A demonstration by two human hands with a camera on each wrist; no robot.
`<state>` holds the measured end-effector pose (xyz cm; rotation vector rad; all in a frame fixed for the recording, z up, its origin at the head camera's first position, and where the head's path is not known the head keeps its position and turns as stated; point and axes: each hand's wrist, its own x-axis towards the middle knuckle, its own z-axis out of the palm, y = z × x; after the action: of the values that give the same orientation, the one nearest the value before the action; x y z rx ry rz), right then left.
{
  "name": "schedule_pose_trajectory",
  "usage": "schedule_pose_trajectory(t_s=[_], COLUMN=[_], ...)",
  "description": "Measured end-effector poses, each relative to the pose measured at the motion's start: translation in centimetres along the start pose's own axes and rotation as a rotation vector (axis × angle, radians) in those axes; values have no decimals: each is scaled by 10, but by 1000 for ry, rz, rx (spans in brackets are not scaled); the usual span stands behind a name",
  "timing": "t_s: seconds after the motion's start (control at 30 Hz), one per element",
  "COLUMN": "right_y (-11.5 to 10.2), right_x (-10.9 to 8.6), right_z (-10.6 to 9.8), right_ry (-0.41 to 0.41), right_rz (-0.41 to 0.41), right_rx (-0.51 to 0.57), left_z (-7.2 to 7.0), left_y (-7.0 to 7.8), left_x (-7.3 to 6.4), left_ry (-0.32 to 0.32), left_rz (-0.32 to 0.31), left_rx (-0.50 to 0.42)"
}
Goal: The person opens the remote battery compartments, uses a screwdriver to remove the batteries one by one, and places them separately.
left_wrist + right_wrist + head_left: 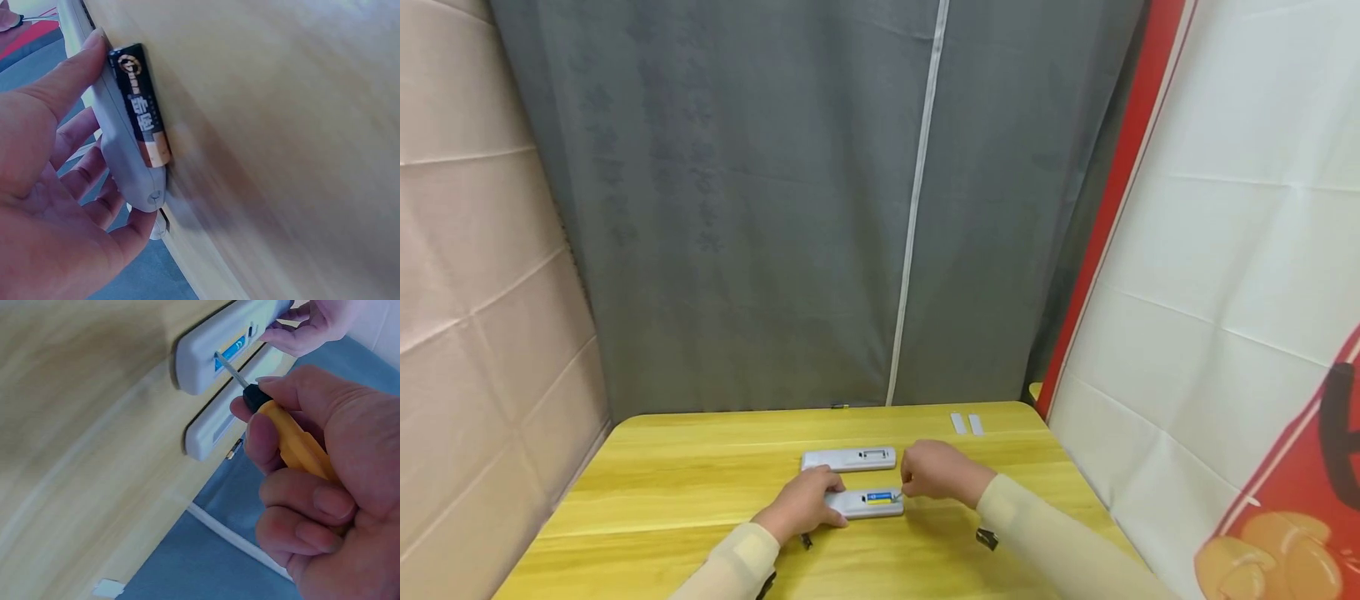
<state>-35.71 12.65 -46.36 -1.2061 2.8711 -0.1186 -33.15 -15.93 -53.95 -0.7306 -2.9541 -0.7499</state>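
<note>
My left hand grips the left end of the nearer white remote control, thumb on the near side and fingers on the far side. The remote lies back up, its battery bay uncovered, with a blue battery and a yellow strip beside it showing inside. In my right hand is a screwdriver with a yellow handle and black collar, its tip at the end of the bay. A black and copper battery lies against the remote near my left thumb.
Behind lies a second white remote with its bay uncovered. Two small white covers sit at the back right of the yellow wooden table. A dark battery is at the back edge, before a grey curtain.
</note>
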Motion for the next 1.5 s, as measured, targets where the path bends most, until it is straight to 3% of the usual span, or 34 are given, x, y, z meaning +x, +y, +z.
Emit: schedule_pose_trajectory(t_s=[0.23, 0.47, 1.07, 1.5], right_y=[-17, -39, -32, -23], right_x=[21, 34, 18, 20], right_z=[-6, -2, -7, -11], right_ry=[-72, -131, -135, -141], right_rz=[36, 10, 109, 88], right_rx=[-119, -258, -94, -35], left_z=[0, 1, 3, 2], left_y=[-1, -2, 7, 7], left_x=[-2, -9, -3, 0], left_ry=[9, 20, 0, -5], left_rz=[6, 23, 5, 0], left_rx=[-8, -26, 2, 4])
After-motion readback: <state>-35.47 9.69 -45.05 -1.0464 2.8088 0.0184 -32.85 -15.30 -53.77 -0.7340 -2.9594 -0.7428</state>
